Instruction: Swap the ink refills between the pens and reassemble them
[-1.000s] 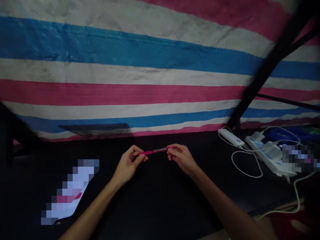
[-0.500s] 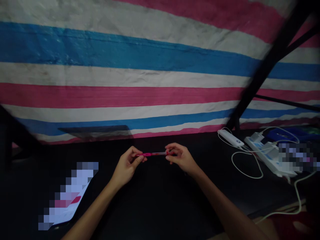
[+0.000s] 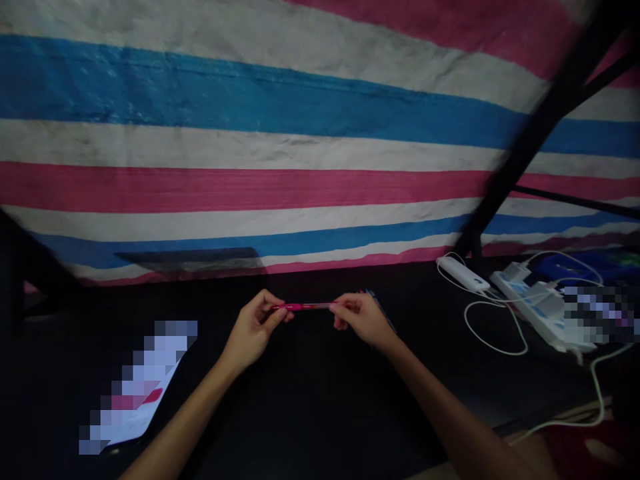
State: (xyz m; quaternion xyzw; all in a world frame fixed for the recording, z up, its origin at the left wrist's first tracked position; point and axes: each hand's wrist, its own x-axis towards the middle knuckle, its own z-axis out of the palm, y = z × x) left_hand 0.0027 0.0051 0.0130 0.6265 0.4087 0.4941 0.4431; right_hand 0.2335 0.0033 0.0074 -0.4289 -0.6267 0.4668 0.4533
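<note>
I hold a thin pink pen (image 3: 306, 307) level above a dark table (image 3: 320, 407). My left hand (image 3: 255, 330) pinches its left end between thumb and fingers. My right hand (image 3: 363, 319) grips its right end with closed fingers. Both hands hover over the middle of the table, close in front of a striped tarpaulin (image 3: 280, 133). Just behind my right hand lie a few more pens (image 3: 381, 311), dim and hard to make out.
A white paper item (image 3: 137, 393), partly pixelated, lies at the front left. At the right are a white power bank (image 3: 461, 274), a white power strip (image 3: 543, 308) and looping white cables (image 3: 493, 333). A black slanted bar (image 3: 530, 147) crosses the upper right.
The pen and both hands have stayed almost in place. My right fingers have closed more tightly on the pen's right end, and the view has shifted slightly.
</note>
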